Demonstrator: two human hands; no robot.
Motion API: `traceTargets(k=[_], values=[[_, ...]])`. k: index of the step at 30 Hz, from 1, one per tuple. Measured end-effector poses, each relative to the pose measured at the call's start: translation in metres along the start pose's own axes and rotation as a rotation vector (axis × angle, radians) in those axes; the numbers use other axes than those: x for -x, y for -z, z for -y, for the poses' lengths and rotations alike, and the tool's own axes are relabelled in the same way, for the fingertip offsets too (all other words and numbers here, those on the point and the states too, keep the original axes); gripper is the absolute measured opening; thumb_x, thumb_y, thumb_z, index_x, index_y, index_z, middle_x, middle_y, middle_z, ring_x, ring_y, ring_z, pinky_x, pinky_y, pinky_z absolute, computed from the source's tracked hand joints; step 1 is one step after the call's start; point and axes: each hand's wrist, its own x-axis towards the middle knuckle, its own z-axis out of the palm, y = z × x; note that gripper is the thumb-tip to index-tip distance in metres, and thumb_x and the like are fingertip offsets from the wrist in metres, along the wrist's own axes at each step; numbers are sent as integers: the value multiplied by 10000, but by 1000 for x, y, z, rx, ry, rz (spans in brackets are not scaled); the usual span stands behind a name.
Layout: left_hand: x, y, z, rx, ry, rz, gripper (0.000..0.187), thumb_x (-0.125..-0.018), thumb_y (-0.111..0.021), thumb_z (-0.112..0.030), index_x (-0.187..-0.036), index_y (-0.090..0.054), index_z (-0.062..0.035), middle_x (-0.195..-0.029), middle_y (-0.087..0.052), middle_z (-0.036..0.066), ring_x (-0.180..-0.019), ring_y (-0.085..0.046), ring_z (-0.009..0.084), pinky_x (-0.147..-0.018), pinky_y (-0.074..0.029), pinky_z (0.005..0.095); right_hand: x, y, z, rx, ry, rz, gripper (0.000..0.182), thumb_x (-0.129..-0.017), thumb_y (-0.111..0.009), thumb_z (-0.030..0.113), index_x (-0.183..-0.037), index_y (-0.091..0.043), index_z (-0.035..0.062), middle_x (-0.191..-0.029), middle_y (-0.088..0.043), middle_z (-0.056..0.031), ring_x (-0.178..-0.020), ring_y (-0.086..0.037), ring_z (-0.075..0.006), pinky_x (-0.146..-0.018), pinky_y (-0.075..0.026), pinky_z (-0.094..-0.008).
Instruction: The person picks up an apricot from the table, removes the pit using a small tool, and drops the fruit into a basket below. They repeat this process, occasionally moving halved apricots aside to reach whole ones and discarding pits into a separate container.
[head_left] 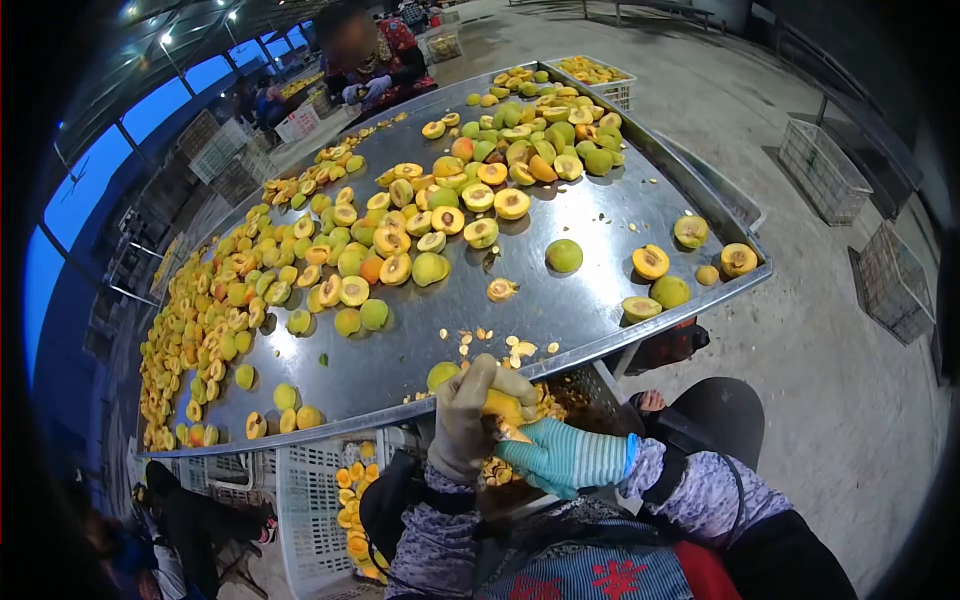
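Observation:
My left hand, in a grey-beige glove, is closed around a yellow peach just off the table's near edge. My right hand, in a teal striped glove, is closed and pressed up close to that fruit from the right. Whatever lies inside its fingers is hidden. Against the left fingers, on the table rim, rests a greenish peach. Small pale bits lie on the metal just beyond. Beneath both hands is a container holding yellow-brown pieces.
A metal table carries many whole and halved peaches. Below its near edge stands a white crate with peach halves. Across the table is another person. More crates stand on the floor at right.

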Motion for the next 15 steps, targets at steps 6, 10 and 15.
traceTargets(k=[6, 10, 15], values=[[8, -26, -7, 788, 171, -157, 378, -1037, -481, -400, -1238, -558, -90, -862, -622, 155, -718, -613, 240, -642, -528, 351, -27, 6, -43, 304, 555, 240, 310, -975, -560, 191, -1264, -599, 89, -926, -662, -75, -733, -646, -232, -658, -556, -345], [-3, -8, -6, 576, 251, -256, 431, -1026, -473, -439, -1213, -606, -73, -1037, -619, 104, -947, -606, 255, -821, -527, 399, 17, 14, 5, 467, 306, 52, 407, -1002, -500, 398, -1085, -681, 42, -911, -703, -182, -789, -690, -308, -758, -546, -402], [-9, -5, -26, 480, 373, -542, 464, -1034, -452, -438, -1224, -579, -35, -1083, -617, 107, -987, -609, 240, -900, -527, 399, 3, 18, -6, 932, 334, -234, 461, -952, -535, 510, -1083, -688, 96, -850, -693, -193, -803, -683, -384, -758, -538, -479]])
